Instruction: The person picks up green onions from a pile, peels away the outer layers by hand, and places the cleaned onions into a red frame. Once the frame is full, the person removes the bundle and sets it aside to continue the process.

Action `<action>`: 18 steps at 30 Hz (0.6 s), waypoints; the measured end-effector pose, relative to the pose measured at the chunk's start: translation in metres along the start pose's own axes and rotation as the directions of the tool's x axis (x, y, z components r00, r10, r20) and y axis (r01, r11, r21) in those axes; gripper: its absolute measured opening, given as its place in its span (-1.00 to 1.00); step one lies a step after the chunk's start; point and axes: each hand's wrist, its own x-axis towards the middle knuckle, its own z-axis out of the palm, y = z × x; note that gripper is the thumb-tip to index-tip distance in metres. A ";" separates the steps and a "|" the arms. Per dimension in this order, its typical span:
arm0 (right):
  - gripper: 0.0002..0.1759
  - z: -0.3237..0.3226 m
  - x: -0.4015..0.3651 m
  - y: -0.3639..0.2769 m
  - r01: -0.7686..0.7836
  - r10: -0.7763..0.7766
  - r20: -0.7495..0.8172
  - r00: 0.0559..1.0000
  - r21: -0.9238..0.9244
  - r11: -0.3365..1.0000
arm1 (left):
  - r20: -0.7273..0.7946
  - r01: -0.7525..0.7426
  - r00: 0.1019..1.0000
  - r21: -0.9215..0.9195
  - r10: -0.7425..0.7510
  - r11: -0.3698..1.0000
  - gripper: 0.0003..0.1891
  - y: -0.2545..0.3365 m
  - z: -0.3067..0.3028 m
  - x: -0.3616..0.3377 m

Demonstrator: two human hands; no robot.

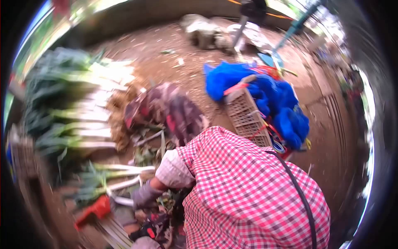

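Observation:
My right hand [145, 195], in a greyish glove, has its fingers closed around a white leek stalk [121, 201]. Just below it my left hand [123, 214], gloved too and with a dark band at the wrist, is close to an orange object [96, 210] that I cannot identify. Its fingers are smeared by motion, so its grip is unclear. More leeks [130, 169] lie just above the hands, and long pale stalks [112, 233] stretch below the left hand.
Many leeks [93, 114] lie in a pile at the left, roots toward me. Beyond my camouflage-clad knee [176, 110] stands a brown crate [247, 116] with blue netting [269, 93]. A pale sack [201, 31] sits at the back. Loose leaves [145, 155] litter the ground.

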 end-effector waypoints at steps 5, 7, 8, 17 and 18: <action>-0.72 -0.033 -0.083 -0.031 -0.036 0.036 0.113 0.993 -0.005 0.999 | -0.121 -0.138 0.975 0.319 0.185 0.938 -0.69 0.053 -0.030 0.052; -0.74 -0.044 -0.121 -0.043 -0.061 0.071 0.153 0.986 -0.069 0.996 | -0.114 -0.159 0.966 0.442 0.231 0.883 -0.70 0.054 -0.007 0.068; -0.75 -0.049 -0.137 -0.045 -0.075 0.094 0.163 0.982 -0.116 0.990 | -0.104 -0.172 0.962 0.489 0.252 0.855 -0.70 0.053 0.006 0.075; -0.80 -0.120 -0.080 -0.056 -0.083 -0.279 -0.229 0.932 -0.888 0.451 | 0.036 -0.303 0.912 0.732 0.409 0.610 -0.73 0.050 0.083 0.087; -0.80 -0.122 -0.069 -0.058 -0.094 -0.337 -0.248 0.909 -0.906 0.413 | 0.056 -0.323 0.902 0.746 0.429 0.582 -0.73 0.051 0.089 0.085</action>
